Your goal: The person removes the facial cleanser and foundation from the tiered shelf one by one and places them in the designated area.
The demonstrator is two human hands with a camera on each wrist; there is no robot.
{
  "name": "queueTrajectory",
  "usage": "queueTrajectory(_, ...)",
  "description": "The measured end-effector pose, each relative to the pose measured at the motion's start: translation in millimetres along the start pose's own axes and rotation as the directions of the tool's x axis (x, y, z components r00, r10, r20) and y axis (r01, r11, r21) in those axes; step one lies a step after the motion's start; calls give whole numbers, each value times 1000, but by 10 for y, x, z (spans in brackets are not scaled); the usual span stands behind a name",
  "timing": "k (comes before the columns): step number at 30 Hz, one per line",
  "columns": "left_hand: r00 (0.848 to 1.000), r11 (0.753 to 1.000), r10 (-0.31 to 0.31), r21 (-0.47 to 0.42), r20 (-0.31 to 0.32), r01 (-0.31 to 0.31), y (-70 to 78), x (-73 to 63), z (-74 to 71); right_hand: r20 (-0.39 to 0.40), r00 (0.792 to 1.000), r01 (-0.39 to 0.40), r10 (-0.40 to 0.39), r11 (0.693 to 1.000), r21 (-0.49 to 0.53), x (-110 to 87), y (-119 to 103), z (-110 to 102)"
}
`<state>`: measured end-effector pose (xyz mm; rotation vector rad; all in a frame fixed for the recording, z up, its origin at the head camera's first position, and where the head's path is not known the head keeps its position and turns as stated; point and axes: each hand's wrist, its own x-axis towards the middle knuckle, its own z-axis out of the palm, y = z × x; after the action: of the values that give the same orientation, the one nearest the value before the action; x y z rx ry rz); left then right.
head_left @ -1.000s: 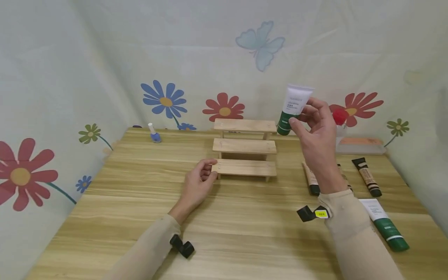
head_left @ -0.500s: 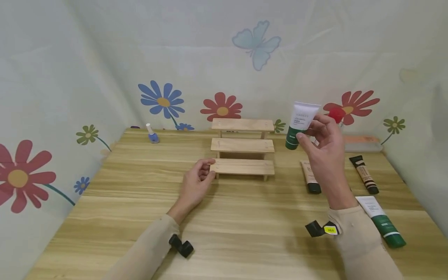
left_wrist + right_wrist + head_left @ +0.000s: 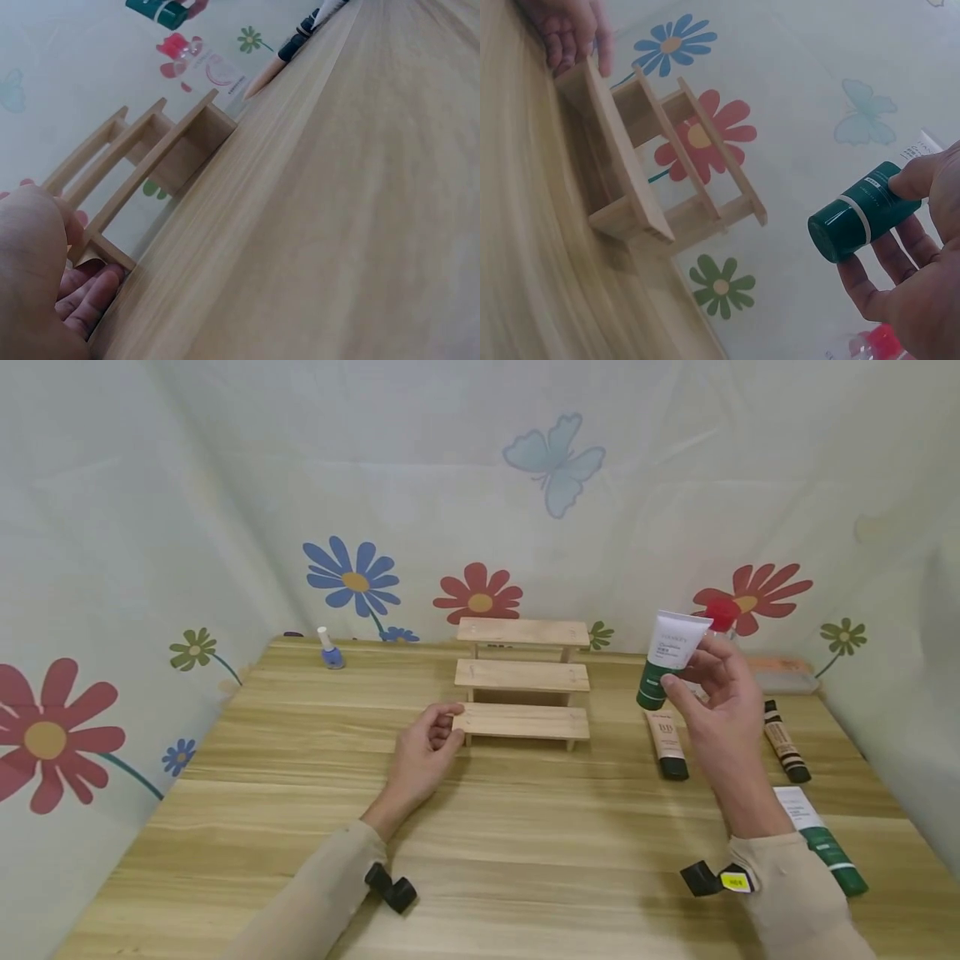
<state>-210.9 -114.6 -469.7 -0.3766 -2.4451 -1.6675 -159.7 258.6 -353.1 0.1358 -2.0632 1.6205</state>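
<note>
My right hand (image 3: 722, 718) holds a white and green squeeze tube (image 3: 671, 656) between thumb and fingers, above the right part of the table. The tube leans a little, its green cap end down; that green end (image 3: 866, 214) also shows in the right wrist view. With my left hand (image 3: 423, 752) I grip the left end of the lowest board of a three-tier wooden display stand (image 3: 522, 721). In the left wrist view the fingers (image 3: 94, 300) curl at that board's end, close to the tabletop. Bare boards of the stand (image 3: 622, 142) show in the right wrist view.
Right of the stand lie a beige BB cream tube (image 3: 667, 743), a beige and black tube (image 3: 786, 743) and a larger white and green tube (image 3: 825, 843). A red-topped bottle (image 3: 722, 612) and a flat box (image 3: 783, 677) are behind. Blue nail polish (image 3: 331, 652) stands back left.
My right hand has moved to the right and downward with the white and green tube, away from the stand. My left hand stays on the lowest board.
</note>
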Motion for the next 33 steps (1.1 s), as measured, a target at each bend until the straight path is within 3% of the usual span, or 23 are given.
queueTrajectory(8,1000,1000,2,0,-2,-2,-9,-13,3,20,999,-25,28,992,-122,-164,143,-130)
queueTrajectory(18,1000,1000,3,7,-3,-3,-5,-7,5,-24,996,-89,88,995,-40,-394,365,-249)
queueTrajectory(27,1000,1000,-15,9,2,15,-10,-27,2,-47,993,-113,108,984,-137,-614,466,-377)
queueTrajectory(33,1000,1000,-3,4,0,3,2,-9,11,-54,991,-126,120,981,-144,-686,461,-433)
